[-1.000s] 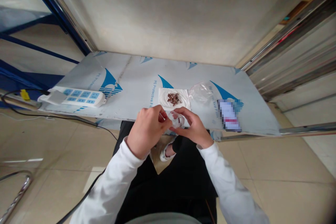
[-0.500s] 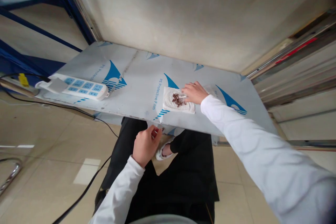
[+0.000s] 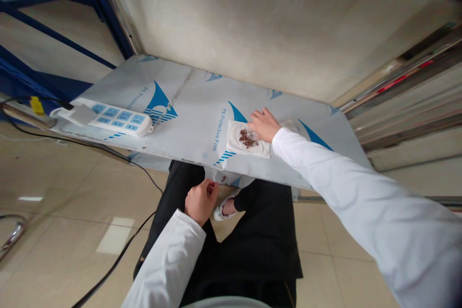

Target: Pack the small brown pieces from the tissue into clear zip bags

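Left hand (image 3: 200, 203) pinching clear bag (image 3: 221, 178) just off tabletop (image 3: 195, 120) edge, right hand (image 3: 264, 125) at white pad (image 3: 236, 147) edge, its grip unclear

Two hands (image 3: 200, 202) (image 3: 265, 126), one white pad (image 3: 259, 150), apparently several brown pieces (image 3: 246, 139).

Soft, muted light; white glare on glossy beige floor tiles (image 3: 115, 236) past the near edge of the grey, film-covered rectangular surface (image 3: 187, 130); small brown pieces (image 3: 246, 138) blurred.
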